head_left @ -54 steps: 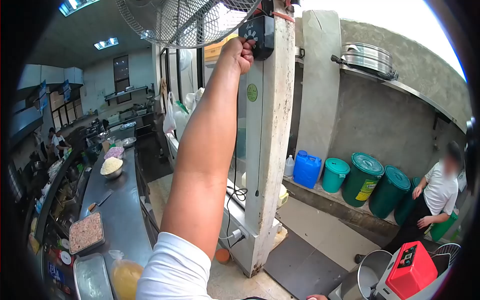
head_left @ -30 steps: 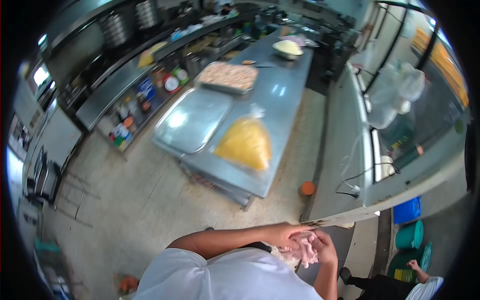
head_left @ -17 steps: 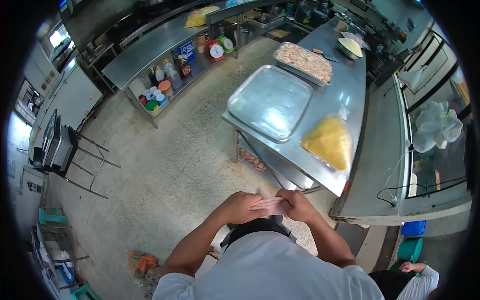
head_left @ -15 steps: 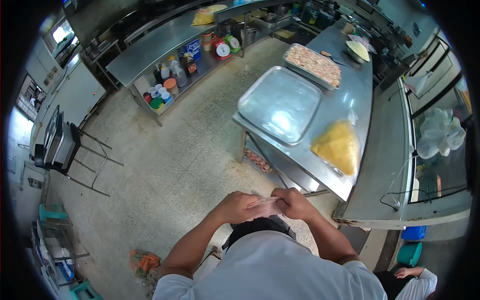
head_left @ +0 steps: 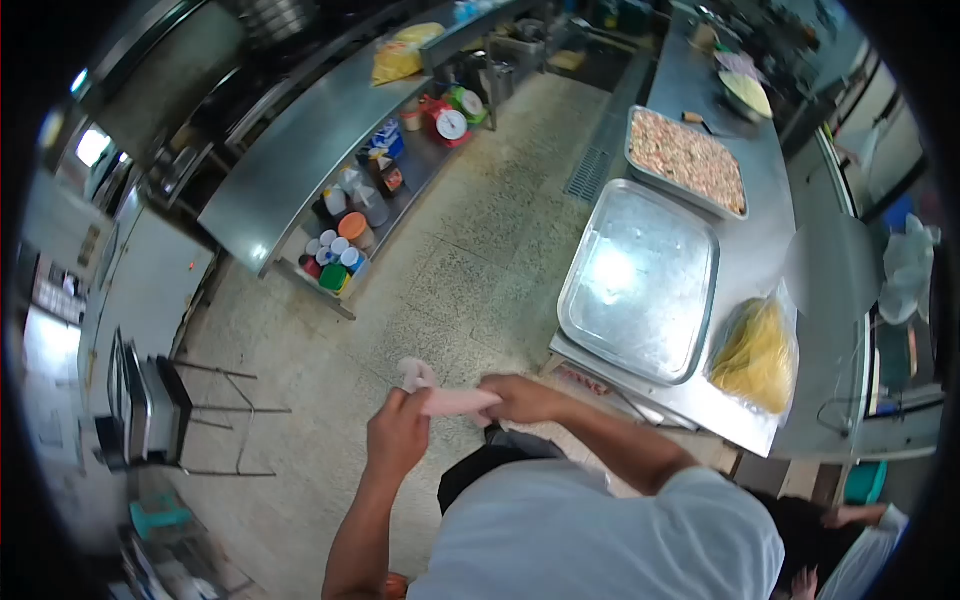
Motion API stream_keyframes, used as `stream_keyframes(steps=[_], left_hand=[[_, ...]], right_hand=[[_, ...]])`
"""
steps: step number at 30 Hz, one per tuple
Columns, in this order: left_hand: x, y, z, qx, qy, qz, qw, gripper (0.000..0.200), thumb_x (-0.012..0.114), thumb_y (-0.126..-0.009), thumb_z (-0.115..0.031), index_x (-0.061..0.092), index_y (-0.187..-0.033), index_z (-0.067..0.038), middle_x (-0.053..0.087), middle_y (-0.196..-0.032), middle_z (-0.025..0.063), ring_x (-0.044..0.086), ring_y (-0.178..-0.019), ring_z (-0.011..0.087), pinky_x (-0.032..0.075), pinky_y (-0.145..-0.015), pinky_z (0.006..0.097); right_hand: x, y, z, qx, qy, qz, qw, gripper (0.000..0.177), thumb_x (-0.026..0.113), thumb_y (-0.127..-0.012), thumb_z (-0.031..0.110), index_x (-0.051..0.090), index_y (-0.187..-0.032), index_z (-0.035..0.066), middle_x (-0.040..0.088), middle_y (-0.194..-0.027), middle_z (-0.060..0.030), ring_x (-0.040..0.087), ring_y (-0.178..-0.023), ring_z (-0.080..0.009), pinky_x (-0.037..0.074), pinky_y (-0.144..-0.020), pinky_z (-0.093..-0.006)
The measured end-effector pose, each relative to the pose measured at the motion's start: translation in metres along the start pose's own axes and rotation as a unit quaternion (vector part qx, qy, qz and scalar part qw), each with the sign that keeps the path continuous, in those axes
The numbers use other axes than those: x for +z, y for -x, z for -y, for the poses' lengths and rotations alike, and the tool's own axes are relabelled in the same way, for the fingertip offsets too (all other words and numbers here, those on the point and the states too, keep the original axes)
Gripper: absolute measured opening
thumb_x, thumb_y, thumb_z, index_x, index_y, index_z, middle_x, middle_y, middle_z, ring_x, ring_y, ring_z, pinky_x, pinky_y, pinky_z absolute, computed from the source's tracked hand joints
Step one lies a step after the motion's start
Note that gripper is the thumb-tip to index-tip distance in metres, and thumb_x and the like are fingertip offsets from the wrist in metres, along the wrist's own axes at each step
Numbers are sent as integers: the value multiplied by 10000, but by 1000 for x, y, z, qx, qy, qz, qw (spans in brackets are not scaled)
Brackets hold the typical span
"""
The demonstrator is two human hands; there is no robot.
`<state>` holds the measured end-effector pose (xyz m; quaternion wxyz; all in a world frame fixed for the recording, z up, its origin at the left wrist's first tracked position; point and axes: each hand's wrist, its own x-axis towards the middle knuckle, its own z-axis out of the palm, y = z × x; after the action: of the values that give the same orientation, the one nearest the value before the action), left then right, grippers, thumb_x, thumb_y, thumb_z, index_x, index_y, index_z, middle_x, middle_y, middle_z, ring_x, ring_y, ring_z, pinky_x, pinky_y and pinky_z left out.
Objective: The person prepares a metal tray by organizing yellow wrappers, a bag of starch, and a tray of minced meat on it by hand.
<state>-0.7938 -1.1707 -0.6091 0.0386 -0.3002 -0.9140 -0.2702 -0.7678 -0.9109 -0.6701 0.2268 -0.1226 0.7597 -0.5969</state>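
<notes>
- Two bare hands hold a limp, pale pink piece (head_left: 455,402) between them, over the floor (head_left: 375,300) in front of the wearer's white shirt (head_left: 600,530)
- Left grip (head_left: 397,435): closed on one end of the piece, a loose, curled part of it standing up beside the fingers
- Right grip (head_left: 515,399): closed on the other end, the forearm coming in from the right side of the view
- The piece is apart from the steel desk (head_left: 740,432), to the left of its near end in the view
- On that desk, a shiny steel tray (head_left: 640,285) lies by the near end, with a tray of chopped pinkish food (head_left: 685,160) just beyond it
- Near the desk's right edge sits a clear bag of something yellow (head_left: 755,360)
- Farther along are a wooden-handled tool (head_left: 692,118) and a bowl of pale food (head_left: 746,96)
- Across the aisle, a low shelf (head_left: 415,175) holds bottles, tubs and a red scale (head_left: 445,122)
- At lower right, another person's arm (head_left: 855,515) shows
</notes>
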Motion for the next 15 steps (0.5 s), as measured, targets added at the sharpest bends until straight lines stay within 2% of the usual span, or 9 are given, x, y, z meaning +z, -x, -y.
stream_keyframes(steps=[1, 3, 4, 7, 8, 10, 13, 14, 15], left_hand=[[-10, -13, 16, -13, 39, -10, 999, 287, 670, -857, 21, 699, -1128, -69, 622, -986, 123, 678, -802, 323, 575, -693, 378], [-24, -51, 50, -35, 125, -48, 990, 299, 661, -873, 28, 686, -1155, -67, 615, -977, 149, 677, -783, 307, 558, -688, 371], [-30, -71, 61, -44, 183, -64, 980, 228, 621, -935, 27, 657, -1157, -14, 605, -954, 131, 673, -796, 237, 541, -684, 343], [-10, -137, 103, -117, 381, -107, 911, 150, 589, -988, 1, 608, -1137, 11, 594, -947, 69, 629, -816, 163, 523, -725, 303], [-2, -161, 116, -112, 403, -111, 902, 140, 581, -999, -6, 591, -1137, 6, 589, -962, 58, 613, -842, 148, 518, -748, 295], [15, -211, 139, -107, 445, -113, 882, 120, 564, -1020, -20, 555, -1139, -4, 580, -993, 36, 580, -893, 118, 508, -796, 279], [51, -281, 159, -99, 591, -59, 798, 155, 574, -1023, -36, 516, -1167, -28, 571, -1056, 41, 547, -934, 112, 493, -828, 273], [59, -303, 162, -93, 662, -14, 743, 191, 577, -1039, -89, 506, -1209, -40, 573, -1132, 58, 565, -1046, 142, 517, -878, 307], [60, -325, 156, -81, 691, 32, 718, 264, 573, -1050, -180, 489, -1261, -46, 559, -1199, 68, 569, -1091, 160, 514, -921, 328]], right_hand=[[-16, -25, 16, -37, -6, -9, 999, 224, 675, -884, 131, 666, -1077, 19, 684, -1025, -125, 670, -970, -210, 513, -861, -346], [-40, -69, 50, -70, -100, -12, 992, 225, 623, -880, 58, 641, -1102, 28, 655, -1020, -67, 633, -986, -162, 499, -862, -322], [-53, -92, 63, -94, -142, -19, 985, 239, 597, -877, 21, 629, -1114, 33, 641, -1018, -38, 615, -994, -138, 492, -863, -311], [-77, -151, 73, -101, -223, -32, 969, 299, 579, -884, 53, 602, -1182, 37, 634, -1090, -35, 589, -1014, -121, 490, -867, -311], [-81, -166, 75, -112, -260, -47, 958, 351, 549, -889, 40, 580, -1239, 47, 626, -1068, -24, 579, -983, -112, 487, -851, -305], [-95, -191, 83, -63, -302, -89, 947, 345, 552, -884, 46, 596, -1227, 47, 627, -1055, -21, 578, -975, -105, 486, -850, -300], [-130, -219, 82, -12, -319, -120, 940, 333, 567, -874, 69, 621, -1201, 40, 626, -1037, -16, 573, -969, -95, 485, -847, -291], [-142, -231, 84, -3, -319, -125, 940, 330, 574, -870, 79, 629, -1192, 36, 626, -1031, -14, 571, -967, -91, 485, -846, -288], [-155, -240, 89, -40, -310, -142, 939, 329, 586, -859, 85, 634, -1179, 29, 626, -1025, -16, 574, -966, -94, 488, -840, -289]])
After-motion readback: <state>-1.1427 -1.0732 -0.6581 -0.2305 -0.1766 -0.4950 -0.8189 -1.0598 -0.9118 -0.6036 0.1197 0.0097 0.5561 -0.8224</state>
